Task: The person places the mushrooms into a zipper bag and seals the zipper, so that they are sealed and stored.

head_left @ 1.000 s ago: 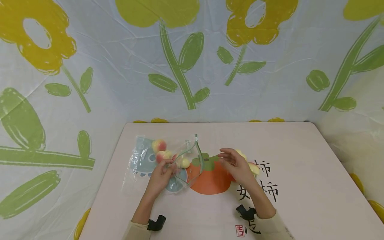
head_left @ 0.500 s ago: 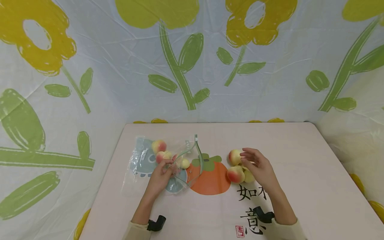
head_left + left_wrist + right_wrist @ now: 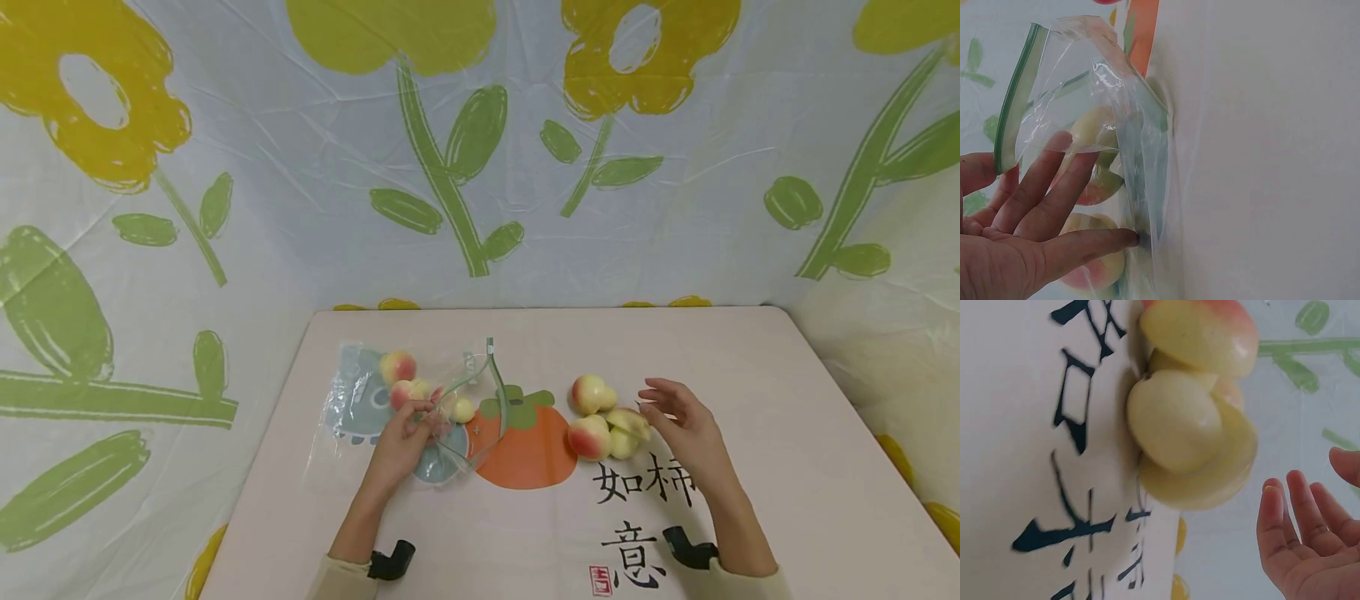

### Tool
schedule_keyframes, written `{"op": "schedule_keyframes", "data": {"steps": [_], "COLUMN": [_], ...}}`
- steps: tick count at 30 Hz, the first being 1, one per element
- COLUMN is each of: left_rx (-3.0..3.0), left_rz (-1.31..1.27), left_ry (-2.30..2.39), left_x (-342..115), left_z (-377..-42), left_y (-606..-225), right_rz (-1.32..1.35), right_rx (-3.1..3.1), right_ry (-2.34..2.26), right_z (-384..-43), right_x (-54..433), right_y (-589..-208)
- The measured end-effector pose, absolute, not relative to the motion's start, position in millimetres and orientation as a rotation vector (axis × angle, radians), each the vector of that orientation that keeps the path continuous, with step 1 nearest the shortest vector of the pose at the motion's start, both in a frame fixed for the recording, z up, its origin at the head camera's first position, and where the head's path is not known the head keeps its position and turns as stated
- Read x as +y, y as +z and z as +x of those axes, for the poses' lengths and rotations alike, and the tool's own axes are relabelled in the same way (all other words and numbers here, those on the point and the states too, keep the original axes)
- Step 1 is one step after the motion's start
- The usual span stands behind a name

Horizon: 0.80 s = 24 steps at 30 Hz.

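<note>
In the head view, the left hand (image 3: 405, 437) pinched the mouth of a clear, crinkled plastic bag (image 3: 363, 400) on the table (image 3: 750, 375), round blushed fruits (image 3: 398, 365) showing through; the right hand (image 3: 686, 421), loosely bent, hung near heaped yellow fruits (image 3: 588, 437). The left wrist view showed its flat green zip strip (image 3: 1019, 100); the right wrist view, a smooth, oval fruit (image 3: 1175, 422).

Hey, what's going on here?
A person's left hand holds the open mouth of a clear bag with green edging. Peach-like fruit shows through the plastic, apparently inside. The right hand holds nothing and is beside a small pile of similar fruit, which lies on the table outside the bag.
</note>
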<state>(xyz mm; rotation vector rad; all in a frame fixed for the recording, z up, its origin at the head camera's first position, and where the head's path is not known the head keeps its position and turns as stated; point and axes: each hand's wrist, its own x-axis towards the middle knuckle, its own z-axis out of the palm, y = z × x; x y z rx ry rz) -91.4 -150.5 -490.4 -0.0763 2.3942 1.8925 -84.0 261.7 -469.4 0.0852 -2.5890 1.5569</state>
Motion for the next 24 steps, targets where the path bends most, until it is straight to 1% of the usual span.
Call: {"op": "schedule_keyframes", "data": {"steps": [5,17,24], "left_rx": [2.375,2.38,2.385], "left_rz": [-0.05,-0.034,-0.027], "left_ry": [1.92,1.913,1.91], "left_x": [-153.9,-155.1,-154.4], "left_z": [-94.5,-94.6,-95.1], "left_y": [-505.1,-506.1,-504.9], "right_rz": [0.062,0.041,0.068], "right_rx": [-2.654,-2.823,-2.844], "right_ry": [1.525,1.614,1.656], "right_z": [-82.3,-84.7,-83.9], "right_x": [271.0,281.1,278.7], "right_y": [-477.8,-500.4,-501.7]}}
